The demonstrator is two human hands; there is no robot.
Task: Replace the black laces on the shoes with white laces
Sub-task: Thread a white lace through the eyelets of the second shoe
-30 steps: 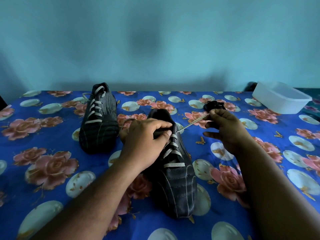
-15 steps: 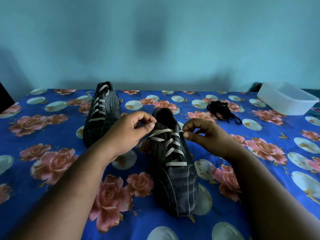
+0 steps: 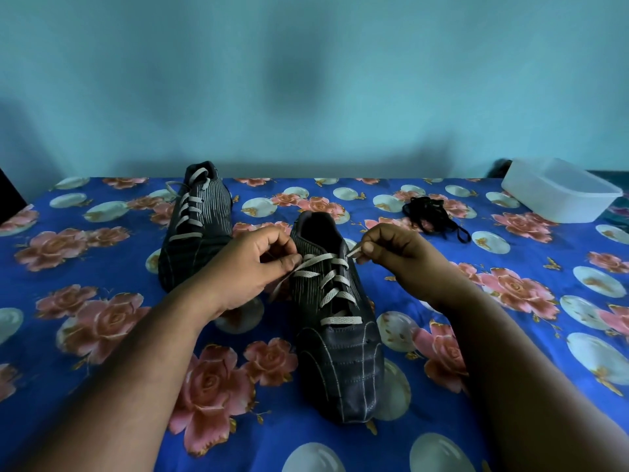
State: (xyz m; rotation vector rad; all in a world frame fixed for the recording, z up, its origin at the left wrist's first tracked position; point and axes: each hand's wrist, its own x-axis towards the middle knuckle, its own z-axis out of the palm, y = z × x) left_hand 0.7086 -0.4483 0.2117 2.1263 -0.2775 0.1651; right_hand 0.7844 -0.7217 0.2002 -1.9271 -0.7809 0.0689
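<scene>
Near shoe: a dark leather boot with pale stitched lines [image 3: 340,352] stands toe toward the person, near the middle of the bed's blue rose-printed sheet [image 3: 510,335].
White lace: a flat white lace [image 3: 332,284] crosses this boot from the toe-end bar up to the top eyelets; both free ends come out at the collar.
Left hand: the left hand [image 3: 258,264] pinches the lace's left end between thumb and fingers, just beside the boot's left collar.
Right hand: the right hand [image 3: 391,250] pinches the lace's right tip, fingers curled, just beside the right collar.
Far shoe: the matching dark boot [image 3: 197,229] sits toward the far-left part of the sheet, already threaded with a white lace; whether it is tied cannot be told.
Black laces: a loose tangle of black laces [image 3: 432,216] lies toward the far-right part of the sheet, well apart from both boots.
Container: a translucent white plastic tub [image 3: 558,195] sits at the far-right corner.
Progress: judging by this, the swap is nearly done; both black laces are out and both boots threaded.
Left to do: probably only evening the ends and tying the near boot.
</scene>
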